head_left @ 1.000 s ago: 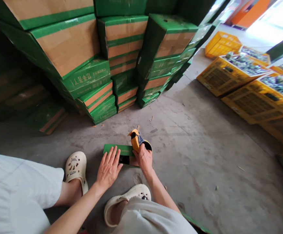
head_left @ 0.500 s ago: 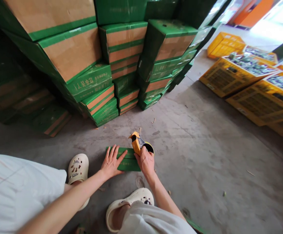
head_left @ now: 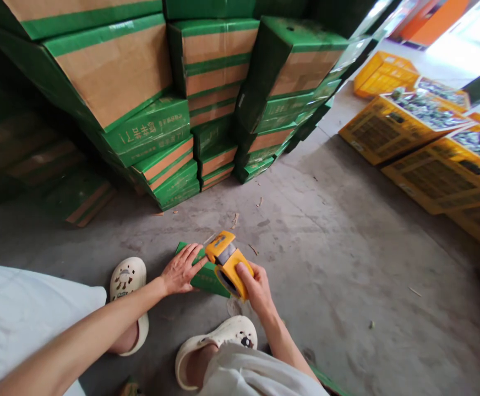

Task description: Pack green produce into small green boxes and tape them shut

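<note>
A green cardboard box (head_left: pixel 209 280) lies on the floor between my feet and the stacks. My left hand (head_left: pixel 181 269) rests on its left part, fingers stretched out and apart. In my right hand (head_left: pixel 257 285) is a yellow tape dispenser (head_left: pixel 228 263), with the fingers wrapped round its right side. The dispenser is held over the right part of the box and hides some of it. Its head points up and to the left, close to my left fingertips.
Tall stacks of green and brown cartons (head_left: pixel 217 60) stand ahead and to the left. Yellow crates (head_left: pixel 434 170) with greenish contents line the right side. White clogs (head_left: pixel 219 346) are on my feet. Scraps (head_left: pixel 235 221) litter the concrete floor (head_left: pixel 326 264).
The tape dispenser has turned over in my right hand, its head swinging left toward my left hand. My left hand has shifted slightly left on the box, and the box now sits at more of a slant.
</note>
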Tool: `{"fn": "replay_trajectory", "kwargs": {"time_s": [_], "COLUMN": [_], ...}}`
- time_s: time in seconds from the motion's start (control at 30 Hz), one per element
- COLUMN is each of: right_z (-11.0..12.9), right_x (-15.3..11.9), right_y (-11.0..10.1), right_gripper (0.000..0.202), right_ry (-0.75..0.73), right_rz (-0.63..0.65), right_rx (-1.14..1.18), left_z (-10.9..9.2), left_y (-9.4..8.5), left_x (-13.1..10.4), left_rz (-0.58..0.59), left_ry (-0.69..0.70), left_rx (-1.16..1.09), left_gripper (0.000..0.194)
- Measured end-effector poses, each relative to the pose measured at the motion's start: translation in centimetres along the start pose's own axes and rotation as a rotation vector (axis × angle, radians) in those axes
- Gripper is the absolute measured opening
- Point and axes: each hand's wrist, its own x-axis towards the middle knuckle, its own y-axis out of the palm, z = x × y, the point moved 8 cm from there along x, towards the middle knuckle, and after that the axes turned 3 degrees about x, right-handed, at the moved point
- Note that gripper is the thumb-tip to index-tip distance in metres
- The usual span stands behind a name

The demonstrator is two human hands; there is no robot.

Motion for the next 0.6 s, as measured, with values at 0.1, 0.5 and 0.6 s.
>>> {"fn": "replay_trajectory", "kwargs": {"time_s": [0.1,0.5,0.6], "right_z": [-0.6,-0.7,-0.8], "right_x": [1.3,3.3,3.5], "right_y": [2.0,4.0,4.0], "right_gripper": [0.065,0.065,0.066], "right_ry": [0.039,0.062,0.063], "right_rz": [0.122,0.349,0.394], "right_rx": [-0.028,-0.19,-0.272], "left_z": [0.1,1.9,2.6], "left_y": [0.7,-1.8,-0.5], "left_x": [0.1,-2.7,-4.8], "left_rz": [0.015,-0.116,-0.3], "left_ry": [-0.016,-0.367,-0.783], "left_rx": [-0.033,-0.813,-1.36], "left_gripper": [0.092,0.06,0.036]}}
